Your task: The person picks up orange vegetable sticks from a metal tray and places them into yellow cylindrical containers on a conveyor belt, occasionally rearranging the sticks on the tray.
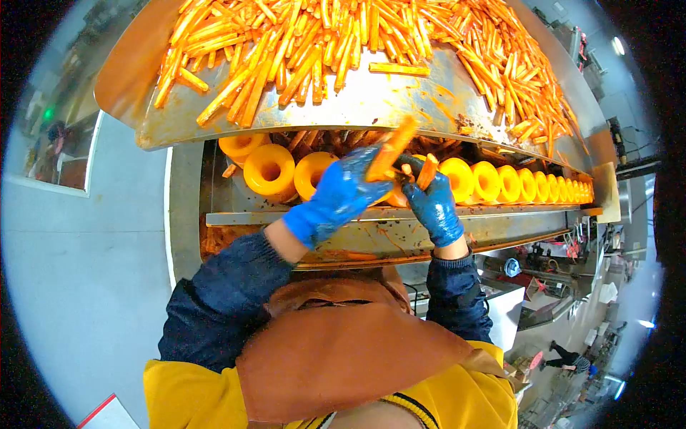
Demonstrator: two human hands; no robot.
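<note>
My left hand (346, 186), in a blue glove smeared dark at the fingers, grips orange sauce-coated sticks (394, 149) that point up and away. Close beside it, my right hand (432, 206), in a similar stained blue glove, is closed on shorter-looking orange sticks (427, 171). Both hands hover over a row of yellow round holders (269, 170) with holes in their middles; the hands hide some of these. Beyond them, many loose orange sticks (307, 50) are heaped on a sloping metal tray (336, 111), with one lone stick (399, 69) lying near its front.
A metal rail (250, 218) runs along the near side of the holders, above a sauce-stained ledge (371, 239). More sticks lie in shadow under the tray's lip. At far right, a distant person (569, 360) is among machines. A brown apron (343, 350) covers my front.
</note>
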